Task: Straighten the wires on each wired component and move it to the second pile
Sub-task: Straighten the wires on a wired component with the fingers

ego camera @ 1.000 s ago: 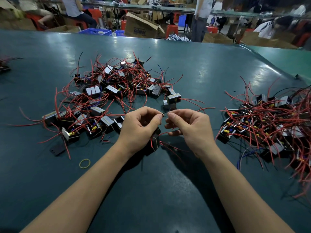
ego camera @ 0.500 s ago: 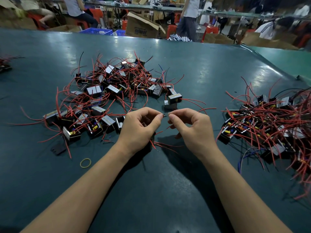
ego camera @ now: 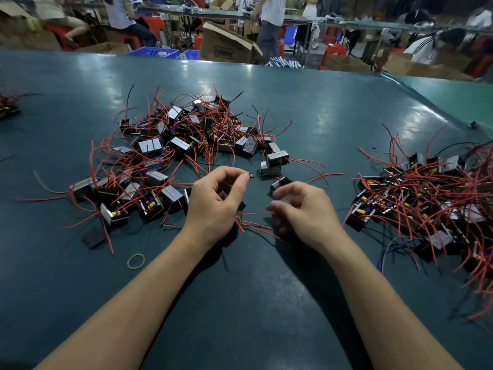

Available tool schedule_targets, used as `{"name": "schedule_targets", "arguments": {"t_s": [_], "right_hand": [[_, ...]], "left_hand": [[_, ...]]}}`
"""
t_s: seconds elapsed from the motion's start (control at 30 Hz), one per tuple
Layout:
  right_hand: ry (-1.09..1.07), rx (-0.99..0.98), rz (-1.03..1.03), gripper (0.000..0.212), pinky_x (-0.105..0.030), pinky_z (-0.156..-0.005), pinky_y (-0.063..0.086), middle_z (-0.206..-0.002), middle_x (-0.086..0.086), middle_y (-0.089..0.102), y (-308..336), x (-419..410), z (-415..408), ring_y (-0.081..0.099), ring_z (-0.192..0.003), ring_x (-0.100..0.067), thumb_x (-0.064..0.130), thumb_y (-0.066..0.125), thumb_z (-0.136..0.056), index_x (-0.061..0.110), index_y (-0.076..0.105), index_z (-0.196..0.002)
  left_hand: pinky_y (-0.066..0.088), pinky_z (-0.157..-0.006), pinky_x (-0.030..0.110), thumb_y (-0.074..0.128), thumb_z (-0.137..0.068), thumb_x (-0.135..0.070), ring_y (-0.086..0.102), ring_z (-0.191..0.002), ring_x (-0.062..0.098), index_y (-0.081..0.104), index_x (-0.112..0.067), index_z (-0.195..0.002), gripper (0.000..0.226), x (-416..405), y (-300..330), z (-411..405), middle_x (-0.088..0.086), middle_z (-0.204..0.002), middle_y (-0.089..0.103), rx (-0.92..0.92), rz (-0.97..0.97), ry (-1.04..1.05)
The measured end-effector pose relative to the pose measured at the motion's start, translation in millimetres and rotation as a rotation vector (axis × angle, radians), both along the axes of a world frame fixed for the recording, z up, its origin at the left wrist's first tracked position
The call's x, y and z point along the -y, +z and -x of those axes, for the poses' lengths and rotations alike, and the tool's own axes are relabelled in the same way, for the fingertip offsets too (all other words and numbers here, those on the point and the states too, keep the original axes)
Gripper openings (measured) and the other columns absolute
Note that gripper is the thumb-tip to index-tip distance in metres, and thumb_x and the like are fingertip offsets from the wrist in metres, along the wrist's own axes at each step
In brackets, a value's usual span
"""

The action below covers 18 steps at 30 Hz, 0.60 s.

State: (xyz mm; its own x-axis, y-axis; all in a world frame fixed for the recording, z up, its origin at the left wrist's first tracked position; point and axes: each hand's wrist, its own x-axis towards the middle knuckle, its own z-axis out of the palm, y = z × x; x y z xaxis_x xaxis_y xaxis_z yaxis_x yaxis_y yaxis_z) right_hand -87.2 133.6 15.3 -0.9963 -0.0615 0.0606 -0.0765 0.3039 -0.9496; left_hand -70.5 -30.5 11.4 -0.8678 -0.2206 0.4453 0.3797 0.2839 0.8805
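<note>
Dark green table (workshop behind); left hand pinches a wire end, right hand blurred, grip unclear.

Right hand blurred; right pile cut by edge

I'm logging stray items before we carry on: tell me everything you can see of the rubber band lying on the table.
The rubber band is a thin, yellowish-tan closed loop, rubbery in look, lying flat on the dark green table in a slightly oval ring. It sits alone, nearer the person than the left pile of wired components, just left of the left forearm. Nothing touches it: no wire, component or hand. It looks unstretched and untwisted.
</note>
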Motion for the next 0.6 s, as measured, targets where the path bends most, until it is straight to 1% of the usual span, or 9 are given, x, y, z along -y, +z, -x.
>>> {"name": "schedule_targets", "arguments": {"t_s": [0.03, 0.1, 0.13, 0.17, 0.23, 0.3, 0.37, 0.43, 0.6], "right_hand": [[0.012, -0.048, -0.170, 0.011, -0.044, -0.068, 0.059, -0.077, -0.005, 0.070, -3.1, -0.2, 0.6, 0.067, -0.066, -0.024, 0.007, 0.071, -0.086, 0.015, 0.067, -0.091], [0.007, -0.262, -0.588, 0.030, -0.041, -0.086, 0.052, -0.101, -0.001, 0.067, -9.2, 1.6, -2.2, 0.062, -0.094, -0.023, 0.016, 0.075, -0.082, 0.017, 0.066, -0.111], [-0.017, -0.392, -0.728, 0.041, -0.041, -0.091, 0.047, -0.111, -0.001, 0.063, -8.9, 1.8, -3.1, 0.055, -0.107, -0.024, 0.019, 0.077, -0.080, 0.017, 0.064, -0.119], [-0.058, -0.515, -0.778, 0.047, -0.041, -0.094, 0.043, -0.117, -0.002, 0.060, -6.9, 1.4, -2.4, 0.050, -0.115, -0.026, 0.020, 0.078, -0.078, 0.016, 0.063, -0.122], [-0.110, -0.655, -0.635, 0.041, -0.034, -0.094, 0.040, -0.113, -0.003, 0.063, -1.5, -0.8, -2.6, 0.053, -0.112, -0.026, 0.016, 0.077, -0.078, 0.013, 0.067, -0.118], [-0.050, -0.555, -0.243, 0.025, -0.026, -0.086, 0.047, -0.096, 0.000, 0.069, 4.5, -0.1, -4.5, 0.063, -0.093, -0.018, 0.015, 0.075, -0.083, 0.016, 0.070, -0.107], [0.007, -0.411, 0.040, 0.012, -0.029, -0.075, 0.055, -0.081, 0.005, 0.071, 8.5, 4.0, -6.4, 0.068, -0.078, -0.015, 0.013, 0.073, -0.086, 0.022, 0.071, -0.093], [0.005, -0.383, 0.094, 0.015, -0.034, -0.068, 0.058, -0.073, 0.004, 0.071, 10.1, 4.9, -7.9, 0.069, -0.072, -0.018, 0.011, 0.072, -0.086, 0.026, 0.071, -0.084], [0.044, -0.365, 0.113, 0.012, -0.032, -0.058, 0.057, -0.074, 0.003, 0.071, 10.6, 1.5, -8.3, 0.067, -0.070, -0.017, 0.013, 0.073, -0.086, 0.025, 0.071, -0.084]], "left_hand": [[0.053, -0.060, 0.035, 0.064, -0.093, -0.015, 0.057, -0.061, 0.005, 0.067, -0.024, -0.086, 0.012, 0.0, 0.0, -0.4, -0.008, -0.068, 0.065, -0.003, -0.004, -0.013], [0.054, -0.060, 0.029, 0.063, -0.094, -0.014, 0.059, -0.062, 0.002, 0.066, -0.023, -0.088, 0.011, -1.0, -0.7, -2.1, -0.011, -0.066, 0.064, -0.010, 0.015, -0.053], [0.053, -0.060, 0.027, 0.063, -0.094, -0.013, 0.060, -0.062, 0.002, 0.066, -0.020, -0.089, 0.009, -1.9, -1.1, -2.8, -0.010, -0.066, 0.064, -0.014, 0.037, -0.065], [0.052, -0.060, 0.027, 0.063, -0.094, -0.013, 0.060, -0.062, 0.003, 0.066, -0.017, -0.090, 0.006, -2.9, -1.4, -3.2, -0.009, -0.067, 0.064, -0.015, 0.057, -0.072], [0.053, -0.062, 0.030, 0.063, -0.093, -0.012, 0.062, -0.064, 0.007, 0.066, -0.014, -0.092, 0.004, -4.1, -1.0, -3.6, -0.007, -0.069, 0.064, -0.013, 0.070, -0.076], [0.053, -0.062, 0.031, 0.063, -0.093, -0.011, 0.062, -0.065, 0.005, 0.066, -0.014, -0.092, 0.004, -4.2, 0.0, -3.4, -0.007, -0.069, 0.064, -0.023, 0.068, -0.071], [0.055, -0.063, 0.033, 0.063, -0.093, -0.011, 0.062, -0.065, 0.004, 0.066, -0.013, -0.092, 0.004, -3.9, 1.4, -4.1, -0.007, -0.070, 0.063, -0.025, 0.071, -0.076], [0.056, -0.064, 0.039, 0.063, -0.093, -0.011, 0.062, -0.066, 0.006, 0.067, -0.012, -0.092, 0.004, -3.9, 2.0, -4.9, -0.007, -0.070, 0.063, -0.019, 0.066, -0.090], [0.056, -0.065, 0.047, 0.064, -0.093, -0.013, 0.064, -0.067, 0.018, 0.067, -0.015, -0.092, 0.004, -2.3, 2.1, -5.8, -0.005, -0.069, 0.064, -0.010, 0.067, -0.112]]}}
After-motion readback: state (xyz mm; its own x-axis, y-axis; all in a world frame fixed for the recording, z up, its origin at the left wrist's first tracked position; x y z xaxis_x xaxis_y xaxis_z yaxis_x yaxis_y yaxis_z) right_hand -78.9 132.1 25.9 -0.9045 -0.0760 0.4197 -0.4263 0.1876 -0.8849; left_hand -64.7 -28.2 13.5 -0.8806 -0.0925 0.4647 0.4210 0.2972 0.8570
